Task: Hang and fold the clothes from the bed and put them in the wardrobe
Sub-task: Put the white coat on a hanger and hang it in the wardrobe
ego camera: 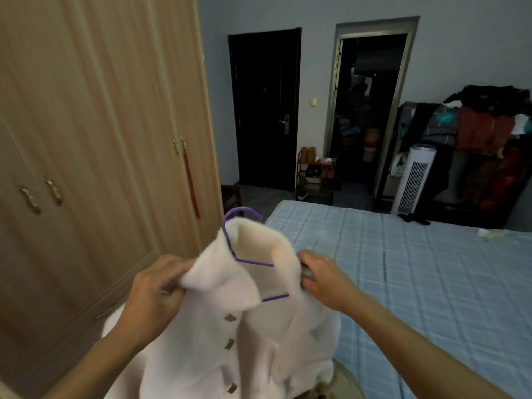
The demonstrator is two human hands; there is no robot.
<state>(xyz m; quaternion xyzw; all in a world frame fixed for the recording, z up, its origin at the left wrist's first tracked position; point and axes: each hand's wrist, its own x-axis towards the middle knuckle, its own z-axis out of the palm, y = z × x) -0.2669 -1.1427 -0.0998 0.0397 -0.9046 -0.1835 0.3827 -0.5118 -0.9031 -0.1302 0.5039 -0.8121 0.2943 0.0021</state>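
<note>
White fleece jacket [218, 326], soft, light and floppy (probably best held at the shoulders), sits on a purple hanger [227, 226] just left of the bed [403, 269], its collar gripped by 2 hands held apart, left hand [155, 292] and right hand [322, 280].

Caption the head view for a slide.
Left hand and right hand grip a white fleece jacket on a purple hanger, between closed wardrobe and bed.
</note>
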